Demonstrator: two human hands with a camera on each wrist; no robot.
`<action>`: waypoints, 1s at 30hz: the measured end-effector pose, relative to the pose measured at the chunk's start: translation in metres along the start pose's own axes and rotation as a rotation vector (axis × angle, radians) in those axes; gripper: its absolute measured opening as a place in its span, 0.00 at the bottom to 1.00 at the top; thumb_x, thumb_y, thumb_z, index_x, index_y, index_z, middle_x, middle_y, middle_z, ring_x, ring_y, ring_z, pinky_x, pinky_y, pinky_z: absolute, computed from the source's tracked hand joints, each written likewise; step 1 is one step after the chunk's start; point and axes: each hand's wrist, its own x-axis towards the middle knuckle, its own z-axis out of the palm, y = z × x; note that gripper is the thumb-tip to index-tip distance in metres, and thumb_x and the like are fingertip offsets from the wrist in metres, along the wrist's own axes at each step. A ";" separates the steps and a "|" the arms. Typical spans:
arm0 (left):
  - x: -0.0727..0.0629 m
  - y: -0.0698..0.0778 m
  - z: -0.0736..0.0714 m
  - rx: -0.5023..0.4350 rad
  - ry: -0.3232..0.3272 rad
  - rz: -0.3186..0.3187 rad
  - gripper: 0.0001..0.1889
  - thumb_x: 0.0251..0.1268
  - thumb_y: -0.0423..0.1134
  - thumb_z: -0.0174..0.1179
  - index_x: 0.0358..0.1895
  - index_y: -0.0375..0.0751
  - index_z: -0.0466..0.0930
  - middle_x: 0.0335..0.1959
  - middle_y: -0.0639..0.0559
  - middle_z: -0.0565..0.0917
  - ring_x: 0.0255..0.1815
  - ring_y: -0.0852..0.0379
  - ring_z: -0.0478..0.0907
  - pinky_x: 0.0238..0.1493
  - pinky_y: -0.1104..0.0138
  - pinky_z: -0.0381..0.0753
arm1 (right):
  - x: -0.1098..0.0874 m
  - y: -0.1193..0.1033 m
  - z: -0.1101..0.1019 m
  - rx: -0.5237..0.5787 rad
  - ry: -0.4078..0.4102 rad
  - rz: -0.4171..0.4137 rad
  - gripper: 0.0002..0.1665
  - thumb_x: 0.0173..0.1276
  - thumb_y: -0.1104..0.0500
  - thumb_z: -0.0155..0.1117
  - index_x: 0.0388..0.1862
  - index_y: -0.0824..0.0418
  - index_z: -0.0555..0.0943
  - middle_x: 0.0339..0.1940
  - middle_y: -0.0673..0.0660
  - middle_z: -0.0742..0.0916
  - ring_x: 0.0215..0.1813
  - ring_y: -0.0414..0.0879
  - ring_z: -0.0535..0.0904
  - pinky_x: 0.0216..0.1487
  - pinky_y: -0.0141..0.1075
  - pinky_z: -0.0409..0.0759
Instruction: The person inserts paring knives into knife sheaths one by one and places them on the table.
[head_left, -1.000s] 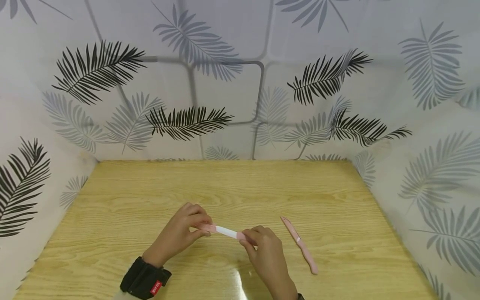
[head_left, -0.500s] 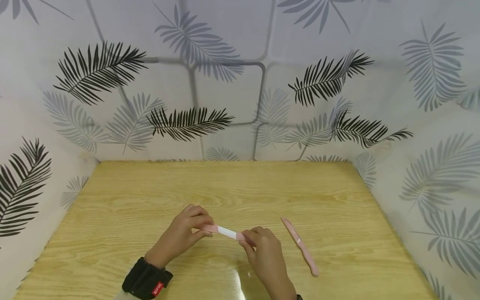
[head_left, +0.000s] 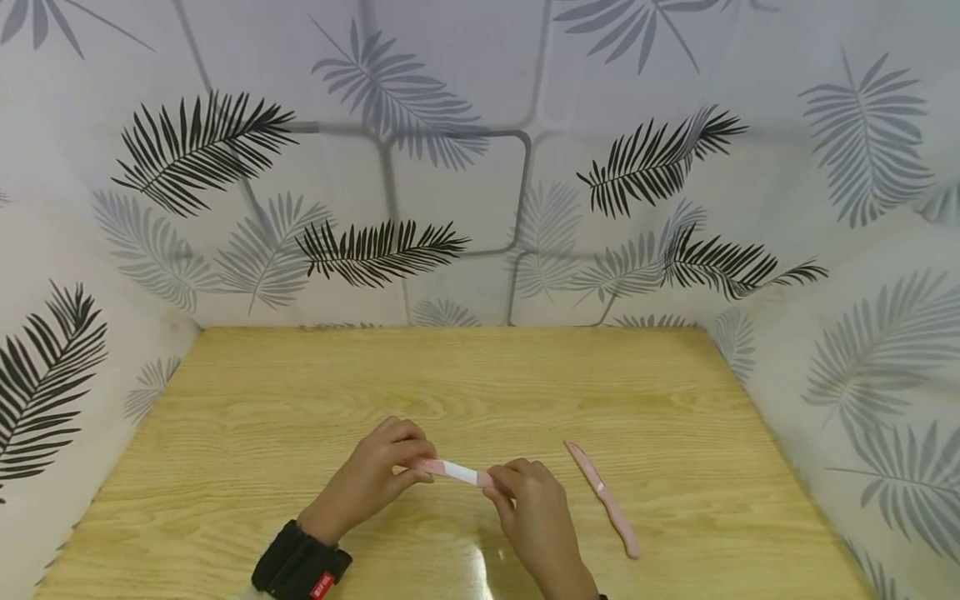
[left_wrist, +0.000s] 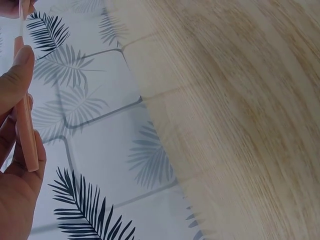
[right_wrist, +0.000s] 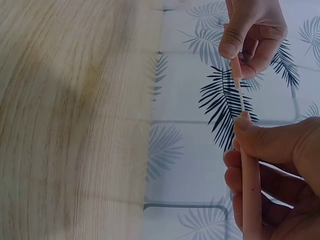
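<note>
A small knife with pink parts at both ends and a bare white blade (head_left: 460,472) between them is held level over the table in the head view. My left hand (head_left: 386,467) pinches one pink part (left_wrist: 27,132) between thumb and fingers. Facing it, my right hand (head_left: 534,512) grips the other pink part (right_wrist: 251,192), thumb on top near the blade. From the right wrist the blade appears edge-on, as a thin white line. To the right of that hand, a second pink knife (head_left: 617,518) lies on the table, its blade portion pink too.
The wood-grain table (head_left: 450,375) fills the lower head view. Leaf-patterned cloth (head_left: 465,192) rises behind it and along both sides. A black band (head_left: 300,560) with a red tag wraps the left wrist.
My left hand has moved slightly right, toward the right hand. The white stretch of blade between the pink parts shows a little shorter. The second knife stays on the table.
</note>
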 end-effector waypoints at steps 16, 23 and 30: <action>0.003 0.004 0.004 -0.010 0.005 0.022 0.13 0.45 0.36 0.73 0.37 0.45 0.84 0.39 0.60 0.78 0.39 0.63 0.69 0.38 0.70 0.76 | 0.000 0.000 0.002 -0.020 0.025 -0.020 0.11 0.48 0.63 0.77 0.33 0.63 0.87 0.31 0.54 0.87 0.32 0.43 0.80 0.34 0.33 0.81; 0.007 0.007 0.008 0.006 -0.002 0.029 0.12 0.47 0.37 0.73 0.37 0.44 0.84 0.39 0.59 0.77 0.40 0.62 0.71 0.39 0.69 0.76 | 0.000 0.001 0.002 -0.030 0.059 -0.019 0.11 0.46 0.64 0.78 0.32 0.62 0.88 0.30 0.54 0.87 0.34 0.45 0.81 0.35 0.37 0.82; 0.009 0.010 0.012 0.008 -0.018 0.028 0.13 0.46 0.37 0.73 0.37 0.44 0.83 0.39 0.59 0.77 0.40 0.62 0.70 0.39 0.71 0.76 | -0.001 0.002 0.003 -0.030 0.051 -0.016 0.12 0.47 0.65 0.77 0.32 0.64 0.87 0.31 0.55 0.87 0.33 0.46 0.81 0.35 0.36 0.83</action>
